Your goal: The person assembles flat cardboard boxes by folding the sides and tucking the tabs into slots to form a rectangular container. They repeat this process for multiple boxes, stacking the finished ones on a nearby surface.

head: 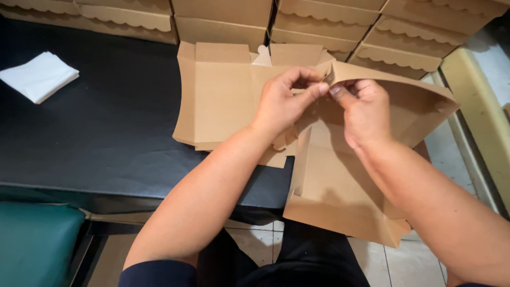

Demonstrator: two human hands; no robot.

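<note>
**Two hands pinch one fold of a brown box blank**

Two bare hands meet at the centre of the view, both on the same unfolded brown cardboard box blank (340,186). The left hand (284,101) has its thumb and forefinger pressed together on a small flap at the blank's far edge. The right hand (364,109) is just beside it, fingertips touching those of the left, clamped on the same fold where a long side panel curves up and away to the right. Most of the blank lies below and to the right of the hands; it hangs off the near edge of the black worktop (106,117) over a tiled floor (414,260).

One second flat blank (223,95) lies on the worktop under and to the left of the left hand, its flaps spread open. Along the far edge stand stacked finished boxes (329,24) of the same brown card with scalloped lid edges; roughly ten show, though the frame cuts several off, so an exact count cannot be made. One folded white cloth (38,75) rests at the far left of the worktop, well apart from the hands. One green cushioned seat (32,239) sits at the near left.
</note>
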